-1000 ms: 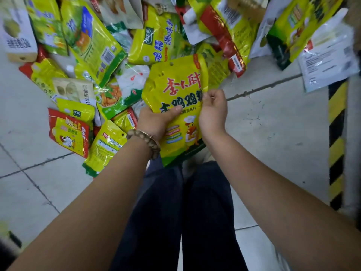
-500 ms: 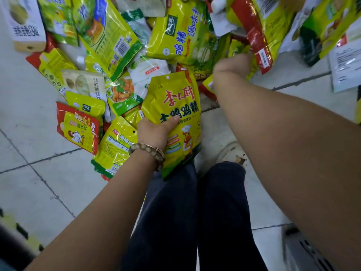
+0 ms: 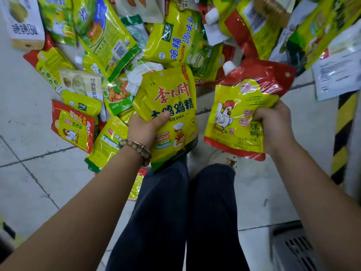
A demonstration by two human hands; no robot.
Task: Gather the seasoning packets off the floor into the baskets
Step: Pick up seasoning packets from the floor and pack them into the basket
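Noted yellow pouch [image 3: 172, 114] lifted off the floor [image 3: 39, 173] in left hand [image 3: 145, 128], with thumb pressed across its front and the other fingers hidden behind. Noted rooster pouch [image 3: 240, 114] likewise raised in right hand [image 3: 273, 124], with fingers [image 3: 259, 116] wrapped over its right edge only. Judged risks: may lose the rooster pouch from that one-sided edge grip, given glossy film and a full body hanging out to the left; may lose the yellow pouch if thumb pressure eases, with much of its weight below the grip. Saw pile [image 3: 117, 45] of further packets spread on the floor ahead and to the left of the legs [image 3: 175, 212], a few lying under the left forearm; could tread on or kick those nearest the feet when turning. Containers: made out only a grey slotted basket [image 3: 293, 249] at lower right, near the right leg, blurred and cropped by the frame edge. Cannot tell what lies in it, if anything. Judged a turn to the right and downward as needed to reach it, hence some risk of dropping short onto the floor or missing the rim with both hands loaded.
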